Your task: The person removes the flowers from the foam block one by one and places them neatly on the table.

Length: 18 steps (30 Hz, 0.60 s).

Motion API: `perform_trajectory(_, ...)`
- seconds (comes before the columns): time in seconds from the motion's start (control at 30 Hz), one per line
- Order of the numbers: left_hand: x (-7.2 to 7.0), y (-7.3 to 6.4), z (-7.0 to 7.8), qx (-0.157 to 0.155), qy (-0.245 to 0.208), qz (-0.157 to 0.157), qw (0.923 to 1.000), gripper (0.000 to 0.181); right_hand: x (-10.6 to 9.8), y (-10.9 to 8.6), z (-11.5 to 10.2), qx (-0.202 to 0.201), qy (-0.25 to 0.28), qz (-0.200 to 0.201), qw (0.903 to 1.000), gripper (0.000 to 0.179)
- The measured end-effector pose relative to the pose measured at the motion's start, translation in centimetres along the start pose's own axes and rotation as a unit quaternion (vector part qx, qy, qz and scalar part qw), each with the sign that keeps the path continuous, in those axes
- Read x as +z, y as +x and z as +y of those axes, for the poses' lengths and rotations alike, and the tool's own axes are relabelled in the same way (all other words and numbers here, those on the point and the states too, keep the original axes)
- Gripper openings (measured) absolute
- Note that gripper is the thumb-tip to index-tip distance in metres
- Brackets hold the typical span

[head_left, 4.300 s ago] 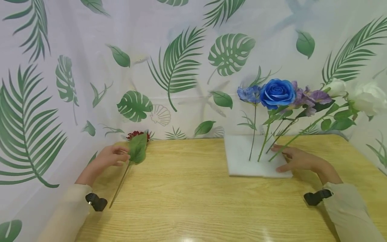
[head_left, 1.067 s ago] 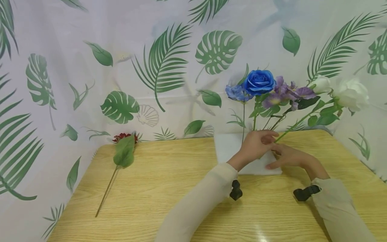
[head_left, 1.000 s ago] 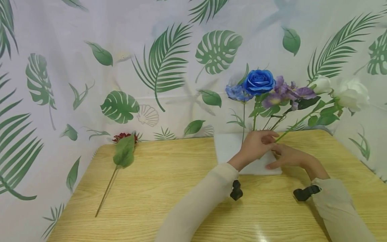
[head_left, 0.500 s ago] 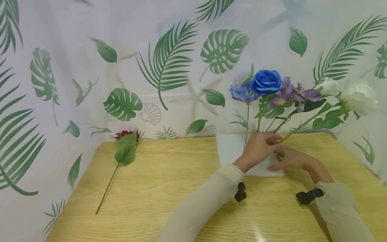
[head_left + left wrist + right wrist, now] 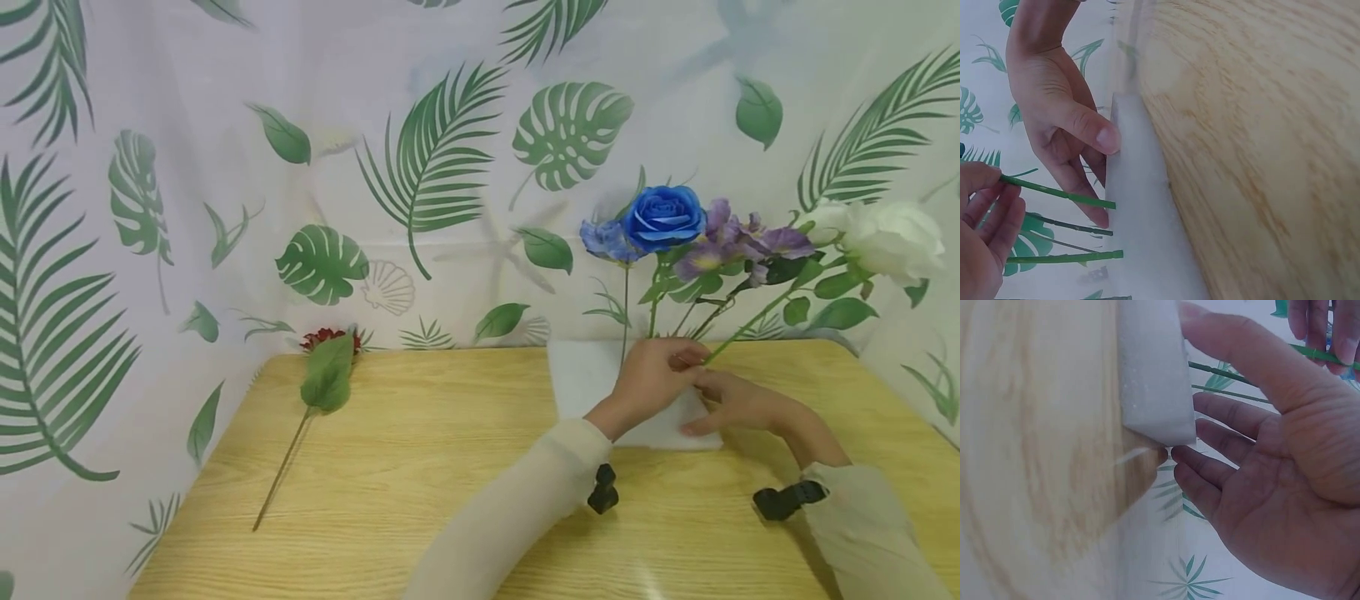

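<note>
My left hand (image 5: 658, 373) is closed at the fingertips, thumb and fingers pinching the slim green stem (image 5: 1060, 192) of an artificial white rose (image 5: 896, 240) low down, near its cut end. The bloom is well out from my grip, up and to the right, with its stem slanting above my right hand (image 5: 753, 405). Below my pinch, the stem's end meets the upper face of a flat white foam block (image 5: 585, 379); from the left wrist view I can't quite tell whether it is sunk in or only touching. My right hand is loosely open, fingers extended and spread, thumb resting on the foam near its edge and fingertips against it close to a corner, just beside my left hand. Left of the white rose, a deep-blue rose (image 5: 664, 218), a pale-blue cluster of small petals (image 5: 609, 242) and a purple-petalled flower (image 5: 723, 242) rise from the foam on thin stems. Well apart, on the left of the yellow wood-grain table (image 5: 420, 483), lies a dark-red flower (image 5: 327, 337) with a broad green leaf (image 5: 327, 375).
</note>
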<state>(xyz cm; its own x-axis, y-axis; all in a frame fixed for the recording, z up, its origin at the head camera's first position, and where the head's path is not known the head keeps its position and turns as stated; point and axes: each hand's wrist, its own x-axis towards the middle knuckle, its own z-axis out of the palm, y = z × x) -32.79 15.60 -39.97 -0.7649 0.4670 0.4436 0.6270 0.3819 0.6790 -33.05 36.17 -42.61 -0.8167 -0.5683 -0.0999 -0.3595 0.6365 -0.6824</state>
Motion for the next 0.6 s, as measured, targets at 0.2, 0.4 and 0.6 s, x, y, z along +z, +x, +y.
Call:
perform_trajectory(0.2,-0.23,-0.39,0.12,0.011,-0.034,0.006,0.9993,0.022,-0.05,-0.1,0.22,0.0,0.012,-0.002,0.9999,0.085)
perform_trajectory(0.4,-0.41,-0.44,0.4,0.01,-0.042,0.009,0.999,0.022,-0.12,-0.07,0.12,0.001,0.024,-0.01,0.9997,0.091)
perform_trajectory(0.6,-0.66,-0.41,0.62,0.011,-0.061,0.007,0.9981,0.021,-0.12,-0.12,-0.04,0.003,0.036,-0.012,0.9993,0.094)
